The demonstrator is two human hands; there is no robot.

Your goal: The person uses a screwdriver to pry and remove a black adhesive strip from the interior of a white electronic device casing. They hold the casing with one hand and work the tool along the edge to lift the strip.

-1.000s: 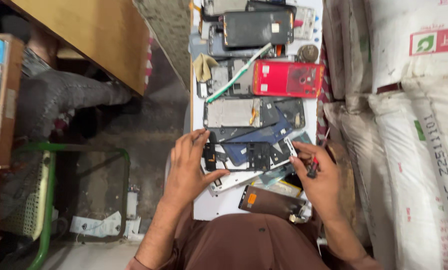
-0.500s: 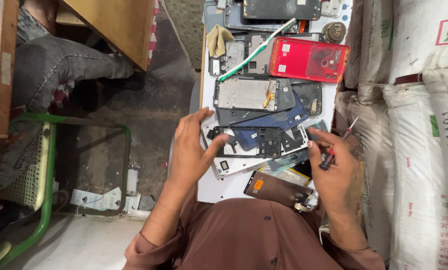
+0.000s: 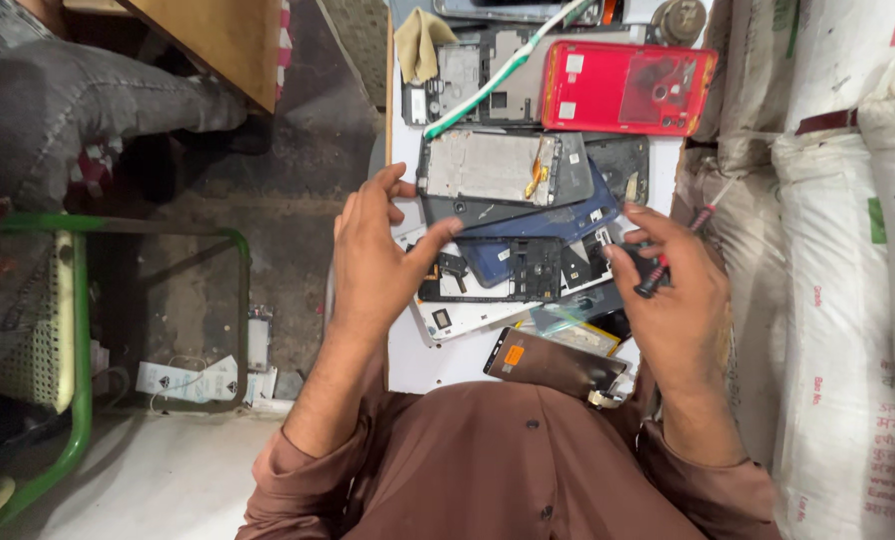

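My left hand point(image 3: 383, 255) rests with spread fingers on the left edge of an opened black phone frame point(image 3: 513, 275) lying on a white table point(image 3: 438, 365). My right hand point(image 3: 673, 290) is closed on a small screwdriver with a red and black handle point(image 3: 668, 262), its tip near the frame's right end. A blue phone back point(image 3: 543, 228) lies under the frame. Beyond it sits a grey phone chassis point(image 3: 498, 168). A red phone back cover point(image 3: 628, 88) lies further away.
A dark screen panel point(image 3: 553, 362) lies near my chest. White sacks point(image 3: 848, 250) stand along the right. A green-framed stool point(image 3: 78, 330) and a seated person's grey trouser leg point(image 3: 88, 100) are on the left. A yellow cloth point(image 3: 420, 42) and green-white cable point(image 3: 498, 75) lie far up the table.
The camera has moved closer to the table. My left hand has lifted its fingers a little over the phone frame, and my right hand has shifted slightly with the screwdriver.
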